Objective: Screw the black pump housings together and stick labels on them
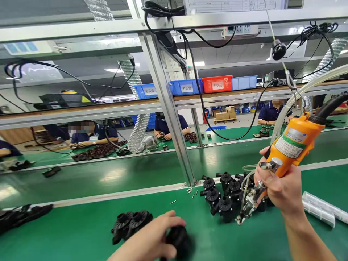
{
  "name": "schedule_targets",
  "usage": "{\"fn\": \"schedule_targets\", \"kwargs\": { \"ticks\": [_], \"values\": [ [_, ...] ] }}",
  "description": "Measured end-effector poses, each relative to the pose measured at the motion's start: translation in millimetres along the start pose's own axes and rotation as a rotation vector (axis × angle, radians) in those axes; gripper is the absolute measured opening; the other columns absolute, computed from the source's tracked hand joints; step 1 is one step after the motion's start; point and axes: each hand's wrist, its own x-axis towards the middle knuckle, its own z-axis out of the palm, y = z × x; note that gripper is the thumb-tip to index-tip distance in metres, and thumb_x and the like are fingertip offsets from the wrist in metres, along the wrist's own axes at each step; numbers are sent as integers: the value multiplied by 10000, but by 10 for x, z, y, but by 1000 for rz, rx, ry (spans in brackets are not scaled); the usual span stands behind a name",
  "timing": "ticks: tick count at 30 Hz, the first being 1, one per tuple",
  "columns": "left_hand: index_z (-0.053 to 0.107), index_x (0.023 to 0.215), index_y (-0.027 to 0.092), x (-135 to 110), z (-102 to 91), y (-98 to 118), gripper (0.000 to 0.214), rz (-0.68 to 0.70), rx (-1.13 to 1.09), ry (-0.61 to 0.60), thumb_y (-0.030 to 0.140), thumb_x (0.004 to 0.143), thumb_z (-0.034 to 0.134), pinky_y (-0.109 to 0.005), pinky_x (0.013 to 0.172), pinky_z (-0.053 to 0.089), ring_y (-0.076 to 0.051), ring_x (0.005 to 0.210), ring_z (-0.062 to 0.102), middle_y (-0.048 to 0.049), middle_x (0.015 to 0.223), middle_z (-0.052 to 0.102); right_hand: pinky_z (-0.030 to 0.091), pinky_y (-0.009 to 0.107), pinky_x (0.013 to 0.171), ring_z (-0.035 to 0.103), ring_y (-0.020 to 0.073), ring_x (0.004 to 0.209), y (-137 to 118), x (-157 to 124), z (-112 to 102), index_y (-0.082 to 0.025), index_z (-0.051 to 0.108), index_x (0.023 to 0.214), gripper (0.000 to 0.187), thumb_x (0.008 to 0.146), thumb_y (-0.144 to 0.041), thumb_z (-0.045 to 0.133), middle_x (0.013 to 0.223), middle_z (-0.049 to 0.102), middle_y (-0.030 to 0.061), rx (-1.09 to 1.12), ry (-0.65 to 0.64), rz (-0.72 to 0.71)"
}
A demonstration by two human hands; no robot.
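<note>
My right hand (280, 186) grips an orange electric screwdriver (292, 146) that hangs tilted from a cable, its metal tip (244, 214) pointing down at a cluster of black pump housings (224, 192) on the green bench. My left hand (152, 239) is closed over a black round part (179, 241) near the front edge, slightly blurred. A few more black parts (132, 223) lie just left of that hand. Small loose screws (191, 192) are scattered behind the cluster.
A slanted aluminium post (168, 108) rises from the bench centre. A clear plastic tray (323, 208) lies at the right. Black parts (21, 215) sit at the far left. Co-workers sit across the conveyor (89, 136). Blue and red bins (217, 84) line a shelf.
</note>
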Motion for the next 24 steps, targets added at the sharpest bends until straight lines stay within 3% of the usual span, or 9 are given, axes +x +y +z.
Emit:
{"fn": "schedule_targets", "kwargs": {
  "ticks": [2,5,8,10,13,18,24],
  "values": [
    [816,1131,311,105,249,391,481,80,-133,-90,287,655,882,-333,904,525,-298,996,695,-18,1094,731,455,228,430,505,104,485,-22,-40,99,-230,638,1056,479,625,-150,830,682,588,-68,-11,1,-18],
    [805,1142,270,336,697,834,531,165,-287,-59,342,632,934,-320,858,503,-284,974,664,-40,1084,710,455,209,413,472,89,463,-23,-78,193,-220,649,983,418,603,-163,812,639,571,-81,-63,3,-64],
    [776,1058,223,523,1076,990,362,232,-368,100,385,745,859,-345,846,499,-288,935,652,-60,1005,707,459,206,411,471,89,449,8,-88,223,-225,633,980,411,614,-174,814,612,560,-92,-129,-51,-98],
    [743,1035,222,582,1239,969,264,309,-458,196,398,839,765,-353,896,512,-291,992,662,-89,1108,715,450,204,404,467,89,439,27,-89,245,-231,626,992,422,618,-189,817,601,551,-98,-145,-71,-109],
    [717,1067,236,607,1350,885,251,351,-540,216,398,876,705,-351,965,517,-295,1060,674,-93,1220,718,435,200,392,460,90,429,44,-85,296,-237,622,990,413,618,-218,800,580,529,-107,-107,-19,-106],
    [720,1024,227,634,1357,851,340,195,-501,135,488,809,755,-360,892,509,-304,960,645,-54,997,746,432,203,393,459,87,430,87,-48,266,-235,618,1008,424,644,-233,835,615,554,-93,-146,-73,-123],
    [699,1007,207,667,1362,884,326,164,-544,138,409,758,757,-287,741,442,-237,840,572,-10,870,677,466,219,440,489,100,460,145,-48,215,-239,615,1054,454,666,-213,848,614,542,-99,-202,-98,-118]
  ]
}}
